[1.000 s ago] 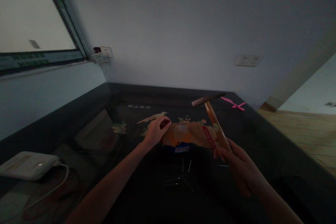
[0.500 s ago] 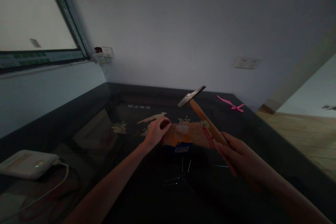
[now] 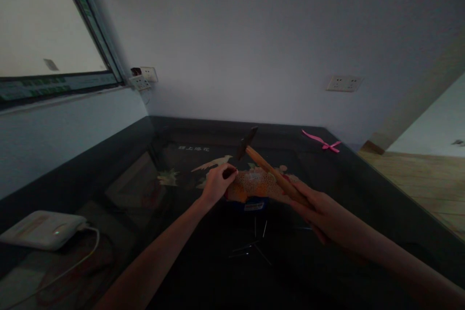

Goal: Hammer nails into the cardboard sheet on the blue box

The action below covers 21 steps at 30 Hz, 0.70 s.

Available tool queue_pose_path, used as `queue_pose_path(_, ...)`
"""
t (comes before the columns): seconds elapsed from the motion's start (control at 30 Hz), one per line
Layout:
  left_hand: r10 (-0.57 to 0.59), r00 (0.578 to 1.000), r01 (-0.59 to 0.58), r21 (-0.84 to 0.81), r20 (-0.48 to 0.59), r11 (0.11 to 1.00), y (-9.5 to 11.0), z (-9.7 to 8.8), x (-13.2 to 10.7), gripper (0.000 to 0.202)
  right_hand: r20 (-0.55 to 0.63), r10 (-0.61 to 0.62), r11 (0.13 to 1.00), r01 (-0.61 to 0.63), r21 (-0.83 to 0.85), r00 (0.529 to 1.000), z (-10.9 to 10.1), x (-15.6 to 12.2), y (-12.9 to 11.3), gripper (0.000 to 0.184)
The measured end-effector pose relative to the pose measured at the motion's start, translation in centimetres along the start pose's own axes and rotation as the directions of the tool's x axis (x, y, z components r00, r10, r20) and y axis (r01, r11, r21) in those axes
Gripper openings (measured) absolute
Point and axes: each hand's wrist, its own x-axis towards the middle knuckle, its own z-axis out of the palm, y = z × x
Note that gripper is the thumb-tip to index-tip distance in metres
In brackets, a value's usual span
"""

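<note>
My right hand (image 3: 319,213) is closed round the wooden handle of a hammer (image 3: 269,170). Its dark metal head hangs just above and right of my left fingertips. My left hand (image 3: 217,183) is pinched at the left end of an orange speckled block (image 3: 250,185), holding something too small to make out. The block rests on a blue base on the dark glass table (image 3: 189,261). Several loose nails (image 3: 250,244) lie on the table in front of the block.
A white device (image 3: 41,228) with a cable sits at the near left. A pink ribbon (image 3: 321,141) lies at the table's far right. Wall sockets (image 3: 142,76) sit at the back left corner and another socket plate (image 3: 343,83) on the back wall. Wooden floor shows at right.
The hammer has swung down and to the left, its head now close above my left fingertips. My left hand has stayed pinched at the block's left end.
</note>
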Motion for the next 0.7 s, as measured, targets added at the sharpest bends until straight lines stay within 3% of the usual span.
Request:
queue_pose_path(0.1, -0.012, 1.0, 0.012, 0.002, 0.005, 1.0, 0.1, -0.1, 0.0, 0.009, 0.134, 0.128, 0.991, -0.119, -0.067, 0.983, 0.2, -0.1, 0.8, 0.031)
queue_pose_path(0.17, -0.021, 1.0, 0.021, 0.007, 0.002, 1.0, 0.2, -0.1, 0.0, 0.009, 0.16, 0.165, 0.983, -0.148, -0.11, 0.973, 0.4, -0.1, 1.3, 0.03)
queue_pose_path(0.33, -0.012, 1.0, 0.013, 0.024, -0.005, 1.0, 0.2, 0.0, 0.0, 0.009, 0.078, 0.094, 0.99, -0.085, -0.112, 0.993, 0.5, -0.3, 1.2, 0.031)
queue_pose_path(0.5, 0.005, 1.0, -0.004, 0.034, -0.013, 0.999, 0.1, 0.0, 0.0, 0.01, 0.112, 0.117, 0.989, -0.106, -0.101, 0.987, 0.4, -0.3, 1.0, 0.042)
queue_pose_path(0.7, -0.008, 1.0, 0.008, 0.038, -0.021, 0.999, 0.1, 0.0, 0.0, 0.01, 0.175, 0.137, 0.98, -0.108, -0.166, 0.975, 0.3, -0.4, 0.9, 0.04)
